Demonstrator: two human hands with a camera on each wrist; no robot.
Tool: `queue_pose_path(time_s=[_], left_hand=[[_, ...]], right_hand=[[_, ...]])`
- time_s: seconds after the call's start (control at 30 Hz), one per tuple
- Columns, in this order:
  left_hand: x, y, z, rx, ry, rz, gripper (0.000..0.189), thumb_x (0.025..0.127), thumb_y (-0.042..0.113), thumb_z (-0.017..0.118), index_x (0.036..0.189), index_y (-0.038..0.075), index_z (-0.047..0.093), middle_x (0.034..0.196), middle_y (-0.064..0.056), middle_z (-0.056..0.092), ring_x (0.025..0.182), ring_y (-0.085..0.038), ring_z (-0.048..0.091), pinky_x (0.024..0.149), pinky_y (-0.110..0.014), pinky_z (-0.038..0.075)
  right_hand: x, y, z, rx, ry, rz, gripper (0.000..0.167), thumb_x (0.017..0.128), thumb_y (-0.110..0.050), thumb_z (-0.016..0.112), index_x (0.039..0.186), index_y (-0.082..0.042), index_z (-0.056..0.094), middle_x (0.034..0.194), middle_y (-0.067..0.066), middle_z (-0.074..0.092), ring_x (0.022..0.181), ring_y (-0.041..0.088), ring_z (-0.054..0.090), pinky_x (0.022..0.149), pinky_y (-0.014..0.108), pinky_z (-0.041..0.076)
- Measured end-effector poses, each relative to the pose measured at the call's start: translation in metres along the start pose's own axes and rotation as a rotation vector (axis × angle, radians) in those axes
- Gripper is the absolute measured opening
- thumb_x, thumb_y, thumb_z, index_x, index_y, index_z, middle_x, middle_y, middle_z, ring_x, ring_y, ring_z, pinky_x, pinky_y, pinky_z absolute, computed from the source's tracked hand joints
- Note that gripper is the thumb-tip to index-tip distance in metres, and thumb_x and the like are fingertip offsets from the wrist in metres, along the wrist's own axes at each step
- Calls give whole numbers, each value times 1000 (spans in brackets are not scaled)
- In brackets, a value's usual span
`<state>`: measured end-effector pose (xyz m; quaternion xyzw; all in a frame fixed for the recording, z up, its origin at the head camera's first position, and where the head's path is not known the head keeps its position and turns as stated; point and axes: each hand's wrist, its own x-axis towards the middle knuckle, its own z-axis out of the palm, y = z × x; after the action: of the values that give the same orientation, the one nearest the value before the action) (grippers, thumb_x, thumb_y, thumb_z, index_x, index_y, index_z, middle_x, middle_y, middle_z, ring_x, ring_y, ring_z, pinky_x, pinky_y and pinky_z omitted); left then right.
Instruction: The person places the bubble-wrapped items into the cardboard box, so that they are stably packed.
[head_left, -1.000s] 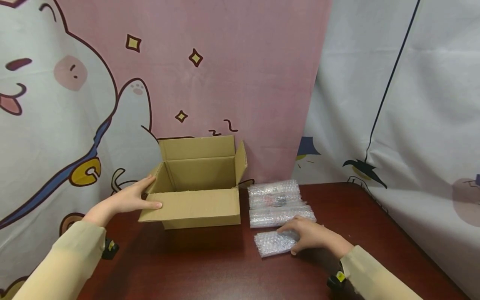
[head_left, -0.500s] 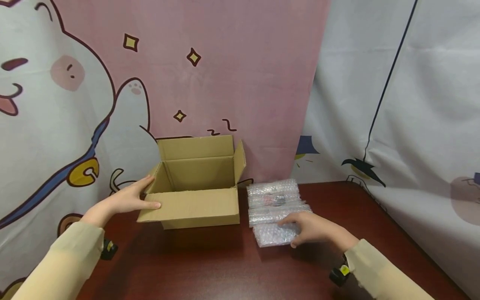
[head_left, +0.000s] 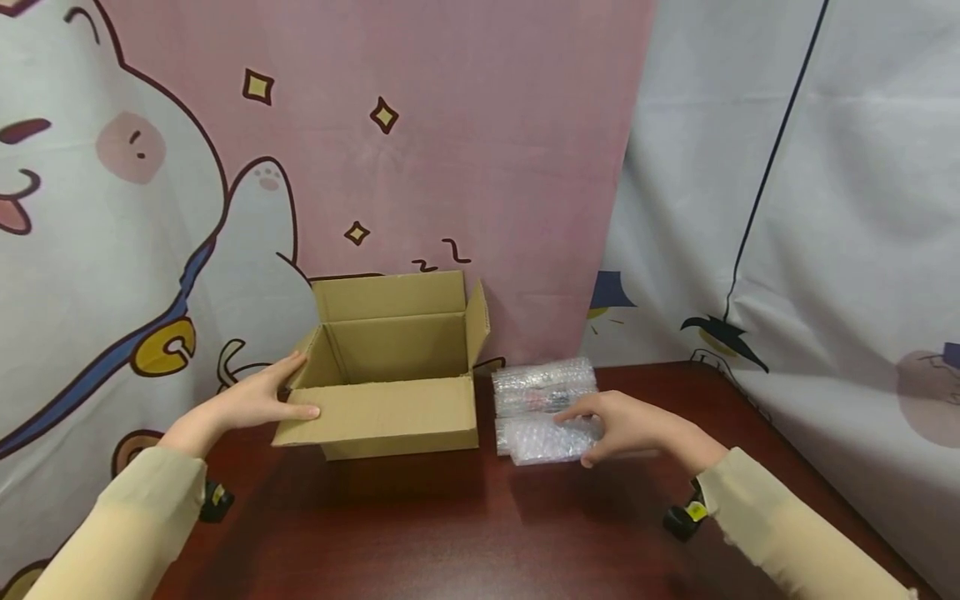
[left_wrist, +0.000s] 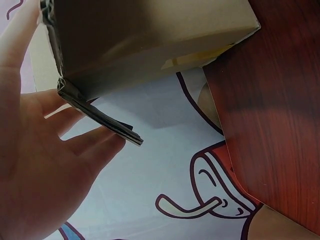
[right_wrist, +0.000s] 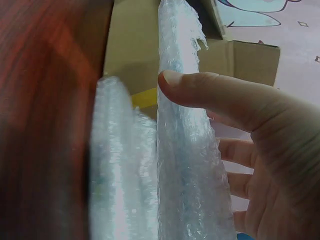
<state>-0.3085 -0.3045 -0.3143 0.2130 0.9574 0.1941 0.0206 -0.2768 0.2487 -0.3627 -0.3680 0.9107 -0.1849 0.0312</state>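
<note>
My left hand point(head_left: 251, 406) holds the left corner of an open cardboard box point(head_left: 397, 412). Its thumb lies on the front flap, and its fingers reach round the side flap point(left_wrist: 102, 117) in the left wrist view. To the right of the box, my right hand point(head_left: 633, 427) pinches a flat bubble-wrap package point(head_left: 547, 446) by its right end, thumb on one face and fingers on the other. Raised off the table, that package partly covers other bubble-wrapped packages point(head_left: 543, 377). What is inside the wrap is blurred.
The box stands on a dark red-brown table point(head_left: 480, 533), its flaps spread and its mouth towards me. A printed cloth point(head_left: 480, 150) hangs close behind box and packages. Another cloth point(head_left: 825, 208) borders the table on the right.
My right hand has lifted the bubble-wrap package from the table and carried it up and away from me, over the other packages. My left hand stays on the box.
</note>
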Motion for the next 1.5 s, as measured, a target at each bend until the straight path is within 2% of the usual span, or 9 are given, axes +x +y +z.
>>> queue_pose_path(time_s=[0.47,0.83,1.13,1.37,1.5], left_hand=[[0,0,0,-4,-3,5,107,81,49,74,151,-9,18,152,-36,13,138,-54,16,103,-68,22],[-1,2,-1,0,-2,15,106,81,49,74,150,-9,19,152,-37,14,137,-54,16,103,-68,22],[-2,2,0,-12,1,12,106,81,48,75,150,-10,19,152,-37,14,137,-54,17,103,-68,22],[-1,2,2,-14,11,16,106,81,47,75,150,-10,19,152,-37,14,137,-54,17,103,-68,23],[-1,3,2,-24,14,20,106,81,46,76,150,-11,19,152,-38,13,137,-55,16,103,-68,22]], right_hand=[[10,-30,-57,-44,-87,17,60,75,-32,84,131,-23,63,127,-3,61,110,20,59,86,42,50],[28,-62,-108,-75,-58,-26,59,75,-33,84,130,-25,63,125,-8,62,108,16,57,85,40,49],[51,-93,-139,-91,-60,-97,60,75,-33,84,131,-25,63,127,-8,61,113,17,56,93,42,47],[73,-114,-153,-111,-79,-122,59,76,-30,83,131,-22,63,126,-4,62,116,19,56,97,44,45],[91,-121,-156,-110,-82,-135,60,75,-31,84,131,-23,64,121,-3,64,112,18,58,94,41,46]])
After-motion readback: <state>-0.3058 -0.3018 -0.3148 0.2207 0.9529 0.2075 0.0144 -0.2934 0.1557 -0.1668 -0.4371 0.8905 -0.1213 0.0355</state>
